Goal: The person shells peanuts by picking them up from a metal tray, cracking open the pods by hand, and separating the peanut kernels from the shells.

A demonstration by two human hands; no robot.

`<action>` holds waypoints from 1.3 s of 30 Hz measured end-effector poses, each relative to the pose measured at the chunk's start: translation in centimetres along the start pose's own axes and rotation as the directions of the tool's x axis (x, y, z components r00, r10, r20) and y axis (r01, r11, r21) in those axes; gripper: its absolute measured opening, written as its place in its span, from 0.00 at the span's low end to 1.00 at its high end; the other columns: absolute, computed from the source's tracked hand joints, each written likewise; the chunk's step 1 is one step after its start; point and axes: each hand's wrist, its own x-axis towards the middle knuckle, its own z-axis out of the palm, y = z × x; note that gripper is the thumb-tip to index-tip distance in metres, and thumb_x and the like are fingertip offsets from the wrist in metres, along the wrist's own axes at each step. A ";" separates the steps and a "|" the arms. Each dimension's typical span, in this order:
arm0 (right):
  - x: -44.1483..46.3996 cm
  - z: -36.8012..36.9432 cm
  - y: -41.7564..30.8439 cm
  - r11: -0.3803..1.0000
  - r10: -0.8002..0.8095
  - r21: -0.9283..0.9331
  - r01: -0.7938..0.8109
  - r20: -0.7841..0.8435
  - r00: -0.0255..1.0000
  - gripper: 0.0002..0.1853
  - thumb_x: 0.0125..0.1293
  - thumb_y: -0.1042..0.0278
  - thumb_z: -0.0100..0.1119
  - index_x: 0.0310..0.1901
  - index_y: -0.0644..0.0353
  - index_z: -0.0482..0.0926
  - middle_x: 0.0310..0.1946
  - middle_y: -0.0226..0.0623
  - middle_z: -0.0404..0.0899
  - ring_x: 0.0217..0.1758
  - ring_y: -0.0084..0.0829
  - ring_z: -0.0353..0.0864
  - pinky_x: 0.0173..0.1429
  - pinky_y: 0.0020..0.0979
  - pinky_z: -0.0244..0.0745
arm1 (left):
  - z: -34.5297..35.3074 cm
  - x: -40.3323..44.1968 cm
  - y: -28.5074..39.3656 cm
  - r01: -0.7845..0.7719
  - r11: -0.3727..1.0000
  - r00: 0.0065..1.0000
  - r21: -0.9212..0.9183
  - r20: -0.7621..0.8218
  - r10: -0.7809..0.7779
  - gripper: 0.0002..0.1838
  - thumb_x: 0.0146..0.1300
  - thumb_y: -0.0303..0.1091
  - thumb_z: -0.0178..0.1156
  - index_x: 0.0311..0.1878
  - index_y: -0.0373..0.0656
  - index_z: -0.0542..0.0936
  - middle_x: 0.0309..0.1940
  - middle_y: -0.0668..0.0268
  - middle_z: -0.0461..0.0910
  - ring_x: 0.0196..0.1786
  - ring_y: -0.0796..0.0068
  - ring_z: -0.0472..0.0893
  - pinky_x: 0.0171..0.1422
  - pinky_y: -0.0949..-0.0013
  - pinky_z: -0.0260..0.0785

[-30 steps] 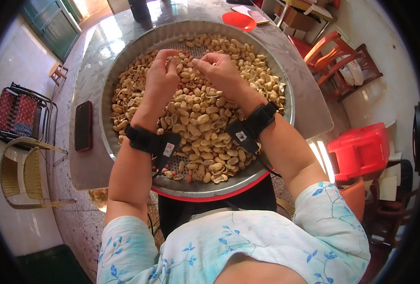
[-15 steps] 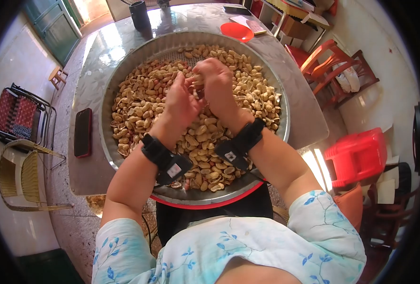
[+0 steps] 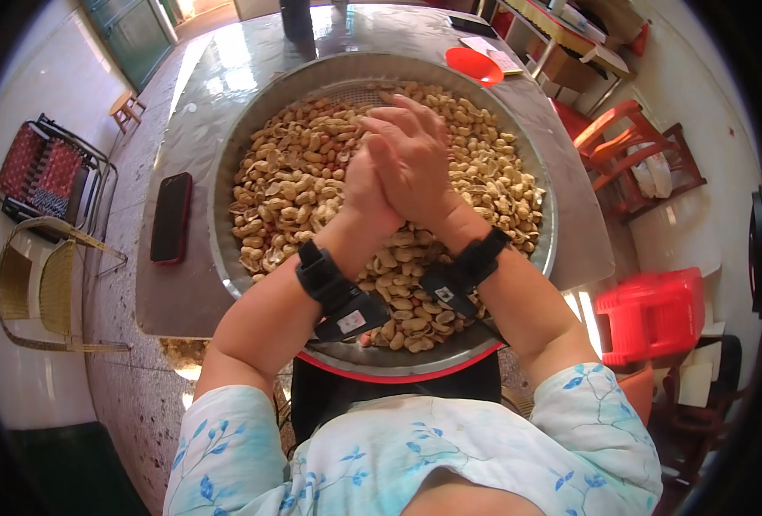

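A large round metal tray holds many peanuts and shells, with some reddish kernels among them. Over its middle, my right hand lies across my left hand, the palms pressed together. The right fingers are stretched out and slightly apart. Most of the left fingers are hidden beneath the right hand, and so is anything between the palms. Each wrist wears a black strap with a small box.
The tray rests on a grey table. A phone lies left of it; a red bowl and a dark cup are behind. Red stools stand at the right, wooden chairs farther back.
First apart at the pile, my hands came together and now press palm to palm, the right over the left. The view has shifted, so the tray appears farther right than half a second ago.
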 end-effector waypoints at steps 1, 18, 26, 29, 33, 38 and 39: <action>0.0 -0.1 -0.1 1.000 0.004 -0.007 -0.005 -0.014 1.000 0.19 0.64 0.56 0.39 0.39 0.60 0.78 0.39 0.39 0.76 0.53 0.43 0.68 0.58 0.39 0.54 | -0.1 0.0 0.0 0.003 1.000 1.000 0.001 0.003 -0.003 0.14 0.65 0.40 0.39 0.45 0.42 0.69 0.39 0.64 0.71 0.43 0.73 0.73 0.48 0.70 0.68; -0.5 0.2 -0.3 0.544 0.278 0.768 -0.337 0.213 0.937 0.27 0.67 0.48 0.37 0.58 0.62 0.63 0.51 0.39 0.69 0.54 0.30 0.67 0.60 0.30 0.58 | 2.5 0.1 1.8 0.240 0.936 0.854 0.259 -0.515 -0.077 0.08 0.62 0.38 0.42 0.39 0.47 0.68 0.29 0.70 0.70 0.29 0.76 0.72 0.19 0.75 0.63; -1.5 -1.8 2.3 0.778 0.226 0.393 -0.491 0.554 0.801 0.28 0.58 0.48 0.55 0.51 0.64 0.70 0.50 0.45 0.69 0.55 0.37 0.66 0.58 0.34 0.61 | 0.8 -1.4 13.3 -0.049 0.995 0.997 0.091 -0.057 0.054 0.09 0.62 0.35 0.44 0.29 0.43 0.69 0.23 0.67 0.69 0.24 0.76 0.70 0.19 0.78 0.61; -0.7 -2.9 0.7 0.929 0.002 0.276 -0.248 0.666 0.746 0.28 0.54 0.50 0.59 0.52 0.60 0.70 0.50 0.44 0.69 0.56 0.40 0.65 0.59 0.34 0.61 | 2.2 -7.4 21.2 -0.264 0.862 0.944 0.434 -0.069 0.324 0.05 0.60 0.31 0.44 0.32 0.43 0.69 0.22 0.67 0.68 0.25 0.76 0.69 0.19 0.79 0.60; -1.3 -3.0 -0.8 0.896 -0.093 0.329 -0.298 0.796 0.598 0.30 0.50 0.52 0.64 0.53 0.59 0.70 0.50 0.42 0.69 0.56 0.38 0.65 0.58 0.34 0.62 | 2.8 -18.4 30.2 -0.245 0.659 0.612 0.711 -0.414 0.674 0.09 0.62 0.38 0.51 0.30 0.44 0.69 0.19 0.70 0.66 0.22 0.78 0.68 0.16 0.78 0.53; -1.8 -2.3 -0.6 0.902 -0.039 0.285 -0.324 0.802 0.596 0.28 0.51 0.59 0.65 0.52 0.60 0.70 0.51 0.39 0.69 0.54 0.34 0.67 0.56 0.30 0.64 | -2.5 -31.6 35.0 0.028 0.603 0.151 0.797 -0.600 0.786 0.09 0.60 0.38 0.52 0.30 0.43 0.69 0.21 0.68 0.69 0.18 0.76 0.67 0.15 0.78 0.53; -1.8 -2.1 -0.2 0.895 -0.038 0.292 -0.337 0.803 0.594 0.27 0.51 0.60 0.64 0.52 0.60 0.70 0.50 0.38 0.69 0.54 0.33 0.67 0.56 0.29 0.64 | -4.2 -33.7 35.3 0.131 0.644 0.029 0.754 -0.652 0.757 0.09 0.60 0.38 0.52 0.30 0.43 0.69 0.22 0.67 0.70 0.17 0.75 0.67 0.14 0.77 0.55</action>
